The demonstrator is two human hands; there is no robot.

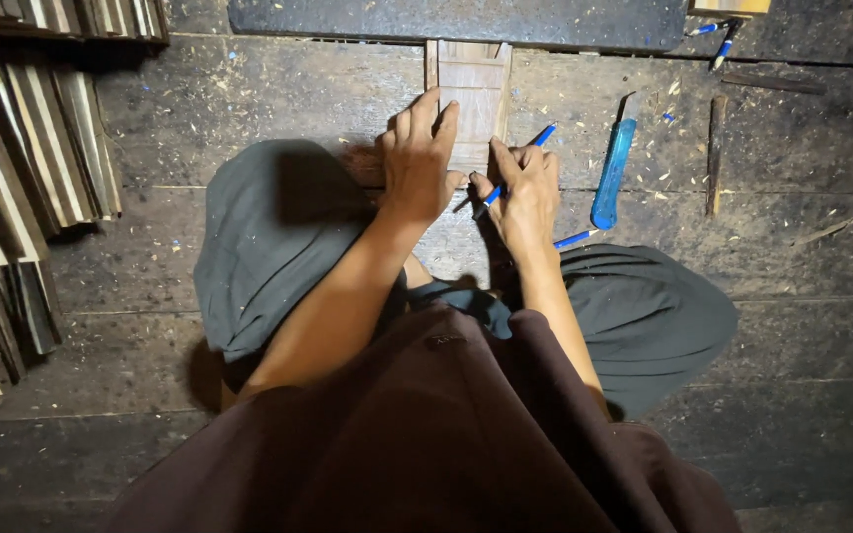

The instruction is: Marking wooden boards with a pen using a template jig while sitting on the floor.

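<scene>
The left hand (417,163) lies flat and open, touching the narrow pale wooden strip (474,99). The right hand (525,192) grips a blue pen (515,168) at the strip's right edge. Bare floorboards (792,326) lie right of it.

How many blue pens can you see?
4, maybe more hidden. One pen is in the right hand; one lies on the floor just beside that wrist; two lie at the top right near the dark board.

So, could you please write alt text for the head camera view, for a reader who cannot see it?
Seen from above, a seated person's left hand presses flat on a narrow wooden board on a plank floor, while the right hand holds a blue pen to the board's edge. A blue-handled knife lies to the right and stacked wood strips to the left.
</scene>
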